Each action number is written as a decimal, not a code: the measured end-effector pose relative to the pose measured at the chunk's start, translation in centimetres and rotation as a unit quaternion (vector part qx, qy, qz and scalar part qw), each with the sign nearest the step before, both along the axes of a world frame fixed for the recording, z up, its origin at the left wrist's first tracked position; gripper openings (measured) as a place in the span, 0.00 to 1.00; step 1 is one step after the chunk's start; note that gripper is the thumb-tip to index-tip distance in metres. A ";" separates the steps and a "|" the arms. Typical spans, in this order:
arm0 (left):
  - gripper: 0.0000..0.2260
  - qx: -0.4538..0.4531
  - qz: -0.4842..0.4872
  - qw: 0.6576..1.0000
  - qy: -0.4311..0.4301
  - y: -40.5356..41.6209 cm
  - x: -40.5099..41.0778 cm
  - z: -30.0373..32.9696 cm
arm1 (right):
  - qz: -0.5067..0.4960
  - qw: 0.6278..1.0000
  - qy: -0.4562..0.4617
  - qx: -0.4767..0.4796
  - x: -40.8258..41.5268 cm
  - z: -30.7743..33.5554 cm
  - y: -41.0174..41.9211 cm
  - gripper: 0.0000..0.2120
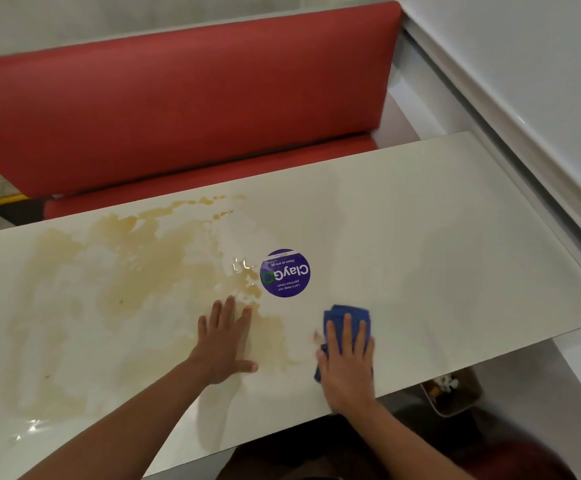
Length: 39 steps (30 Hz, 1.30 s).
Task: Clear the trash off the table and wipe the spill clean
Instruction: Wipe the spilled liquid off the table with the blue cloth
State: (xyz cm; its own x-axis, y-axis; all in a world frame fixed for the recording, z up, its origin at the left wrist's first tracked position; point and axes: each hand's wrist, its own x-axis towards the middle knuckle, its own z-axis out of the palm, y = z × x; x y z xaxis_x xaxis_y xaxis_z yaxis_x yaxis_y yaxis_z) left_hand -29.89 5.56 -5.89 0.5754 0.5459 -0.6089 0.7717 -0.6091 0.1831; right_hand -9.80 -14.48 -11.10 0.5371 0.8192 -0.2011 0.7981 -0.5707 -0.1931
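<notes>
round purple sticker (284,273) | on cream table (438,237), centre of frame | upside down to the camera | reads "ClayGO" | smaller lines: "Clean as you go", "Let's keep our pantries clean"

Seating: red padded booth bench (178,109) — far side, running left to right.
Wall: pale, glossy panel (524,64) on the right.
Floor: grey — glimpsed far left.

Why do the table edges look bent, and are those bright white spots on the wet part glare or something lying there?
In the head view, the wide-angle lens bows the table edges; the bright spots on the spill, beside the round sticker and at lower left, are light glinting off liquid; the right hand pressing the blue cloth looks slightly motion-blurred; the left hand is sharper.
</notes>
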 end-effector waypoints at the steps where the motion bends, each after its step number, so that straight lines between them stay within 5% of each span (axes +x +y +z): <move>1: 0.55 -0.003 0.003 1.000 0.006 -0.1 0.1 0.1 | 0.037 0.999 0.008 0.003 -1.8 0.0 -0.5 0.29; 7: 0.55 -0.001 0.019 0.999 0.026 -0.4 0.7 0.4 | 0.181 0.983 0.011 -0.026 2.6 -0.3 -1.0 0.29; 15: 0.56 0.003 0.023 1.000 0.016 -0.4 0.3 -0.5 | -0.063 0.996 0.030 -0.056 16.0 0.4 4.2 0.36; 26: 0.52 0.005 -0.007 1.000 -0.011 -0.1 -0.6 -0.3 | 0.044 0.999 0.006 0.017 -7.6 -0.3 -0.7 0.31; 31: 0.42 0.022 -0.069 0.997 -0.038 2.2 -3.8 0.7 | 0.085 0.996 -0.014 -0.033 -4.9 -0.1 -0.4 0.31; 36: 0.42 0.047 -0.073 0.996 -0.028 4.5 -7.3 0.7 | -0.147 0.988 -0.018 -0.036 4.7 0.4 1.7 0.38; 39: 0.45 0.029 -0.068 0.997 -0.036 4.5 -8.3 0.4 | -0.201 0.979 -0.004 -0.039 3.7 0.2 2.8 0.40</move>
State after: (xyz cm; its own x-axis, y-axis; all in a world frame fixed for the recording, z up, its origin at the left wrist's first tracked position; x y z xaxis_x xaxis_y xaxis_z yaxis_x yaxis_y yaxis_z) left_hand -38.20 10.05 -5.53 0.6878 0.4923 -0.5334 0.6669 -0.7188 0.1965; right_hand -6.07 -11.68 -10.94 0.8143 0.5237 -0.2502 0.5075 -0.8516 -0.1309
